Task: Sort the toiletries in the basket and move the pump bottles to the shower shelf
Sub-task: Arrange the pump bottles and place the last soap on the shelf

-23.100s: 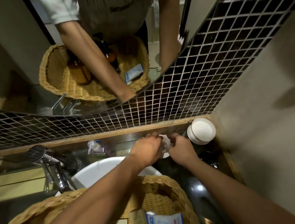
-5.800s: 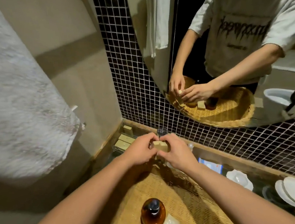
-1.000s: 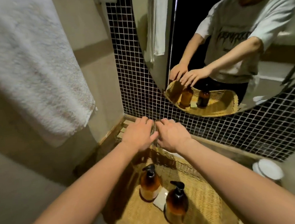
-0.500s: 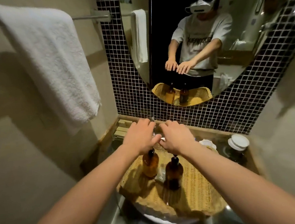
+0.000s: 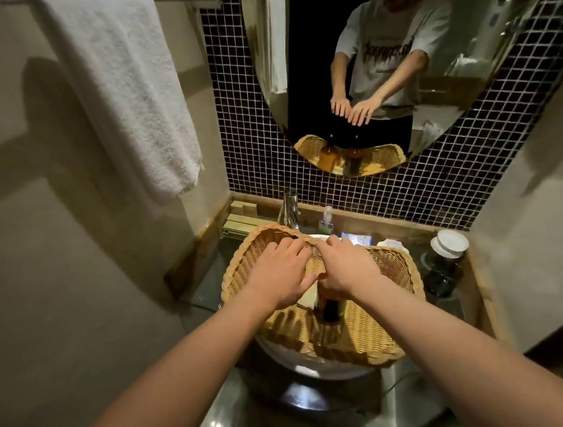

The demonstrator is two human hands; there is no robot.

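One wicker basket sits mid-frame with one amber pump bottle visible beneath two hands, left and right, one white towel upper left, one white-lidded jar at right.

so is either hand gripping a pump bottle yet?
No: the left hand and right hand hover flat with straight fingers over the basket, above an amber pump bottle.
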